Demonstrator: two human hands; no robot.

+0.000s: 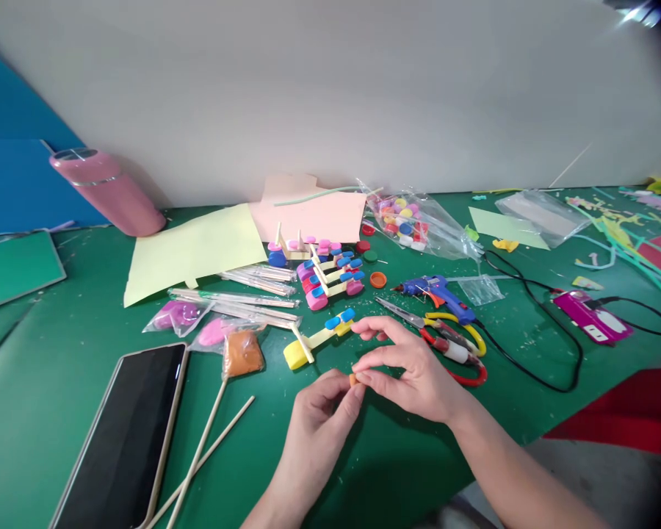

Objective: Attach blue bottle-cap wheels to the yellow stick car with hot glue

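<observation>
A small orange piece of modelling clay (pixel 354 380) is pinched between the fingertips of my left hand (pixel 322 411). My right hand (pixel 413 364) grips the same piece with thumb and forefinger, its other fingers stretched out. Just beyond them lies a yellow model (pixel 296 354) with a wooden stick body, a crossing stick and blue pieces (pixel 340 319) on its far end. Left of my hands sits a plastic-wrapped packet of orange-brown clay (pixel 243 353). Further back, several similar models with pink and blue parts (pixel 330 279) stand close together.
Right of my hands lie red-handled pliers (pixel 456 353), yellow-handled scissors (pixel 477 334) and a blue glue gun (pixel 441 294) with a trailing cord. A phone (pixel 124 433) and wooden sticks (pixel 209 441) lie left. A bag of coloured caps (pixel 405 220) and a pink bottle (pixel 110 191) stand behind.
</observation>
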